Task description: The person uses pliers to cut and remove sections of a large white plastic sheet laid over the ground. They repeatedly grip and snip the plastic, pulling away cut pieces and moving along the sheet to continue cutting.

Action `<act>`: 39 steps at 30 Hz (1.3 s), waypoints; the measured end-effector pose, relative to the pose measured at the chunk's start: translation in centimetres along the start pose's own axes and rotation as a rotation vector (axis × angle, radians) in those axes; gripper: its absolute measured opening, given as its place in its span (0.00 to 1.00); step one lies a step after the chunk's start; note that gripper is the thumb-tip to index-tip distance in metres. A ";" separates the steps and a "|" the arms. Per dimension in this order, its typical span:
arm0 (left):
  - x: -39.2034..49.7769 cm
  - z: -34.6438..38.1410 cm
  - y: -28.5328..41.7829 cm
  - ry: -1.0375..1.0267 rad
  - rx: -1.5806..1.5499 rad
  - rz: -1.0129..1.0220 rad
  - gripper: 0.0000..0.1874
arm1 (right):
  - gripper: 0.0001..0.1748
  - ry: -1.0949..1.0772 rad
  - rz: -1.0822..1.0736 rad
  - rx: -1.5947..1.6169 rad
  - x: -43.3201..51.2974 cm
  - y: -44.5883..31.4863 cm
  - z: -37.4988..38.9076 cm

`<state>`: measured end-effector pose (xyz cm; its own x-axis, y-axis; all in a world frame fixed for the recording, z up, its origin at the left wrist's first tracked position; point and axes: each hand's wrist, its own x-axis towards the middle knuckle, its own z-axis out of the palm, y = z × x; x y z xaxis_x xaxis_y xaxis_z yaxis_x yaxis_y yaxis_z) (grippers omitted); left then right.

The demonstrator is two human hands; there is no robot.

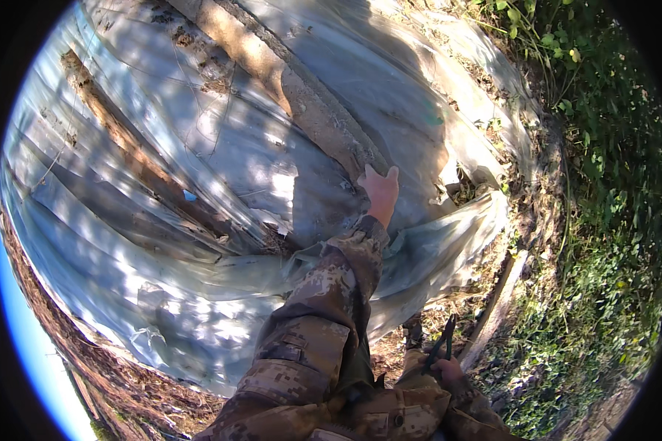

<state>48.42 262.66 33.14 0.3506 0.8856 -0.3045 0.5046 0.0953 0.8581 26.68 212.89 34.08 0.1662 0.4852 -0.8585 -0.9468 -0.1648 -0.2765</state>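
A long, flat, rough board or slab (331, 113) lies slanting across a large translucent plastic sheet (193, 275). My left hand (382, 193) reaches out to its near end, with two fingertips spread on either side of that end; the other fingers are hard to see. Low in the view, near my body, my right hand (448, 369) holds a dark two-armed hand tool (444, 342), which looks like shears or pliers with its arms apart. Both sleeves are camouflage cloth. The sheet is wrinkled and torn in places, with a raised fold beneath my left forearm.
A rough wooden log (121, 132) lies on the sheet at the left. Dry twigs and leaf litter are scattered over the plastic. A narrow wooden plank (496, 308) rests on the ground to the right, beside dense green plants (612, 220). Dry brown ground borders the sheet at lower left.
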 end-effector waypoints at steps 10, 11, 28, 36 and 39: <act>3.0 -2.0 -5.6 -0.328 0.695 0.814 0.38 | 0.35 0.100 -0.113 0.105 -2.8 -0.4 -2.8; 2.9 -3.0 -5.9 -0.311 0.705 0.801 0.35 | 0.36 0.116 -0.103 0.143 -3.1 -0.4 -2.5; -4.5 -18.5 0.3 -0.576 1.243 1.272 0.13 | 0.35 0.008 -0.026 0.031 3.0 1.4 -6.2; -27.9 -30.9 15.4 -0.149 0.680 1.509 0.07 | 0.35 -0.141 -0.059 -0.007 2.4 -2.3 -5.4; -33.8 -35.1 16.5 0.106 0.508 1.448 0.05 | 0.35 -0.211 -0.045 -0.004 1.4 -2.5 -6.4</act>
<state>17.16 250.25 72.13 0.7173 0.1085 0.6883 0.0064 -0.9888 0.1493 31.06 208.53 30.79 0.1469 0.6612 -0.7357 -0.9385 -0.1418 -0.3149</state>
